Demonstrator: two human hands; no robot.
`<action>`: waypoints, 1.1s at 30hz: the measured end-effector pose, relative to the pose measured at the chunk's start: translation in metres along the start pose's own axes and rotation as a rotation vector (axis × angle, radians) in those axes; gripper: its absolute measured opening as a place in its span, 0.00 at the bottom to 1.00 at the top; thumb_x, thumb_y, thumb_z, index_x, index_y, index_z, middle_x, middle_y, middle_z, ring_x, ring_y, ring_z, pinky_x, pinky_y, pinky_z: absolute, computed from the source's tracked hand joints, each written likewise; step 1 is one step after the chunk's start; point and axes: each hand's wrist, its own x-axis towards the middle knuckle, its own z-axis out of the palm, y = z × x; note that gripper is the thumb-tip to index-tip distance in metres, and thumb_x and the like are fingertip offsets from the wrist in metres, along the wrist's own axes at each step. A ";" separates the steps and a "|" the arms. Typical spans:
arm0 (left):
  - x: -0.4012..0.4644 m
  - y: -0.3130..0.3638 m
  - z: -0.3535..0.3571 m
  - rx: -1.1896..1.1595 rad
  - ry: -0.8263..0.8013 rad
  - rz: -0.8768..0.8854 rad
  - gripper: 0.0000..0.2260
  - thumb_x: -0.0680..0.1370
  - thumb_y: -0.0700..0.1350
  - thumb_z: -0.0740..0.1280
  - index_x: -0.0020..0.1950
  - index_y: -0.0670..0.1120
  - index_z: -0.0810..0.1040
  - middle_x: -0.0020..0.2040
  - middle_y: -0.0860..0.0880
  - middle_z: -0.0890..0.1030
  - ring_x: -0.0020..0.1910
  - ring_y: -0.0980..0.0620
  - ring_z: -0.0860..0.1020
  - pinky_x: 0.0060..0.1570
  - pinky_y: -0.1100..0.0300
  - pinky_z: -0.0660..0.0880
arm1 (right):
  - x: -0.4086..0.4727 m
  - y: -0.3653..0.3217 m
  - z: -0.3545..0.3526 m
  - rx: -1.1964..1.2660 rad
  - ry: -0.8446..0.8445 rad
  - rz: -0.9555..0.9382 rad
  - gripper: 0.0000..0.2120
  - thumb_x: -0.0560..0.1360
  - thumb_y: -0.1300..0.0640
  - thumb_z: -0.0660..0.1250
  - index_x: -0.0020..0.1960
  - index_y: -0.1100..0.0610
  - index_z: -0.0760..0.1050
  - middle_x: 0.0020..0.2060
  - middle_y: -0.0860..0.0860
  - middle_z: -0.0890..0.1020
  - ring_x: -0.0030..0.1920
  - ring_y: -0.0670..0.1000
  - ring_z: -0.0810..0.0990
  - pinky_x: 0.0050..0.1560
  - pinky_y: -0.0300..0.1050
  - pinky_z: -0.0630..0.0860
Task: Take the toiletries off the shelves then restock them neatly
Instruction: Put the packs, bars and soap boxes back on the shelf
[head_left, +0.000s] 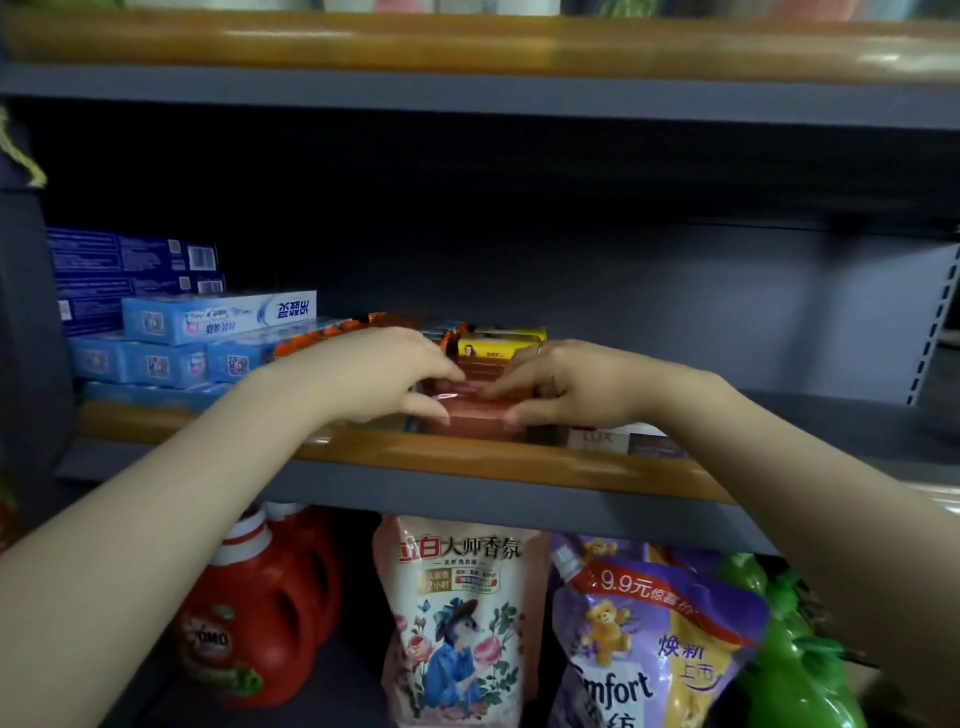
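Pink-brown soap boxes (470, 410) sit at the front of the middle shelf (395, 451), gripped at each end by the curled fingers of the left hand (384, 376) and right hand (563, 384); keep both grips level and square the stack against the shelf lip.

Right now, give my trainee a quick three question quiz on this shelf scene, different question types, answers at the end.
1. True or false: both hands, left hand and right hand, grip the reddish-brown soap boxes.
2. The blue toothpaste boxes sit where? A) left of the hands B) right of the hands C) lower shelf
3. Fill in: the bottles on the lower shelf are ____ in colour.

Key: 1 true; 2 A; 3 red.
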 end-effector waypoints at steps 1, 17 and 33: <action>0.004 0.001 0.000 0.029 -0.004 -0.001 0.22 0.74 0.58 0.64 0.67 0.54 0.71 0.63 0.54 0.75 0.62 0.54 0.71 0.64 0.57 0.67 | 0.001 0.001 0.002 -0.035 -0.004 0.017 0.21 0.75 0.45 0.65 0.65 0.51 0.73 0.61 0.48 0.74 0.59 0.48 0.72 0.61 0.42 0.68; 0.023 0.000 0.010 -0.009 0.057 0.024 0.19 0.78 0.58 0.58 0.68 0.57 0.70 0.61 0.57 0.70 0.56 0.57 0.69 0.56 0.62 0.63 | 0.012 0.005 0.008 0.002 0.243 0.143 0.11 0.79 0.52 0.61 0.55 0.55 0.78 0.50 0.50 0.79 0.49 0.49 0.76 0.47 0.39 0.69; 0.013 -0.001 0.016 -0.234 0.326 -0.061 0.12 0.76 0.54 0.63 0.57 0.55 0.79 0.55 0.55 0.78 0.56 0.53 0.71 0.57 0.55 0.68 | 0.006 0.003 0.014 0.011 0.274 0.168 0.11 0.78 0.50 0.62 0.53 0.55 0.78 0.48 0.50 0.81 0.46 0.49 0.77 0.50 0.47 0.75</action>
